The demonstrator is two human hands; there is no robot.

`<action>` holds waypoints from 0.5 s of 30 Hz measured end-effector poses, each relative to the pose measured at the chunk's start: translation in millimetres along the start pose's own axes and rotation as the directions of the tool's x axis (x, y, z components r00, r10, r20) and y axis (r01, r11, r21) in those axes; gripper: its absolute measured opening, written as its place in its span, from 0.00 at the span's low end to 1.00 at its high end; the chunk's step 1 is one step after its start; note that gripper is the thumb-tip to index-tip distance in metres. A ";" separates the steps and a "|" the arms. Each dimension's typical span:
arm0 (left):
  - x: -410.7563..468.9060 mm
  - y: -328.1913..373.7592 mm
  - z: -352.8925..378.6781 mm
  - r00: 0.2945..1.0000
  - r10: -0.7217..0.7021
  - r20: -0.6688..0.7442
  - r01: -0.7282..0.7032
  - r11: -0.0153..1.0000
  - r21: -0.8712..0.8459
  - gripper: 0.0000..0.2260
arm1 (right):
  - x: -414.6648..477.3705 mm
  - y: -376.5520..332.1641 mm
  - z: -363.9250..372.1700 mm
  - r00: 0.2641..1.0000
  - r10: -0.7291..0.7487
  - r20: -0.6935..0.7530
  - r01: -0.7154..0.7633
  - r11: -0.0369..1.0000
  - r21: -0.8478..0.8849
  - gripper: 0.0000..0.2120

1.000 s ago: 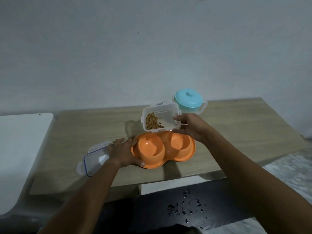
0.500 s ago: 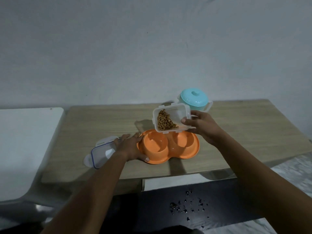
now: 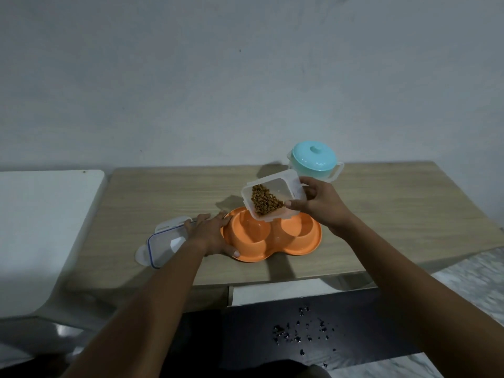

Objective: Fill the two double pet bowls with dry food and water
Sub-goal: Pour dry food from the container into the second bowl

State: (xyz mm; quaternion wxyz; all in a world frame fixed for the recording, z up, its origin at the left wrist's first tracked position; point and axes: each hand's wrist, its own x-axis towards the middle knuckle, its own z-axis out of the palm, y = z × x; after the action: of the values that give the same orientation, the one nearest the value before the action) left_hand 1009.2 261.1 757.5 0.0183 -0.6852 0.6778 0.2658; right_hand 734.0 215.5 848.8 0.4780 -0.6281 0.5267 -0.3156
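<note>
An orange double pet bowl (image 3: 272, 242) sits on the wooden table (image 3: 381, 214); both of its cups look bare. My left hand (image 3: 210, 233) grips the bowl's left rim, fingers on the far side and thumb on the near side. My right hand (image 3: 316, 205) holds a clear plastic container (image 3: 275, 197) tilted toward me above the bowl's left cup. Brown dry food (image 3: 264, 203) has slid into the container's lower corner. Only one double bowl is in view.
The container's clear lid with a blue seal (image 3: 163, 245) lies left of the bowl, partly under my left wrist. A teal lidded pot (image 3: 313, 160) stands at the back. A white surface (image 3: 41, 227) adjoins the table's left side. Dark specks (image 3: 302, 331) dot the floor below.
My right hand has lifted the container off the table and tilted it over the bowl, and the dry food has slid to its lower corner. My left hand stays on the rim.
</note>
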 end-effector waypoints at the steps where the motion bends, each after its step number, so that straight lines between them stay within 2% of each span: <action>1: -0.1 0.1 -0.4 1.000 0.001 -0.001 -0.001 1.000 -0.001 0.52 | -0.5 -0.6 0.5 1.000 -0.003 -0.003 0.003 1.000 -0.004 0.36; 3: -0.5 0.6 -0.7 1.000 0.005 -0.002 -0.005 1.000 -0.006 0.53 | -0.8 -0.9 0.4 1.000 -0.003 0.001 0.003 1.000 -0.014 0.35; 6: -0.4 0.4 0.2 1.000 0.004 0.000 -0.004 1.000 -0.030 0.53 | -1.6 -1.8 1.1 1.000 -0.007 -0.013 0.007 1.000 -0.029 0.41; 11: 1.3 -0.4 1.9 1.000 -0.004 0.005 0.004 0.999 -0.045 0.53 | -2.5 4.4 0.8 1.000 -0.015 -0.020 0.014 0.998 -0.059 0.33; 15: -0.1 1.1 1.6 1.000 -0.009 0.002 0.009 0.998 -0.057 0.53 | -4.0 7.2 2.9 0.997 -0.054 -0.050 0.048 0.993 -0.111 0.36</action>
State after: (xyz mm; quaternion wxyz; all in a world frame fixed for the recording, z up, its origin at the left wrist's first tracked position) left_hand 1007.6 261.7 756.5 0.0008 -0.6882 0.6670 0.2856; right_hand 733.0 220.2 841.5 0.4205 -0.6581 0.5393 -0.3149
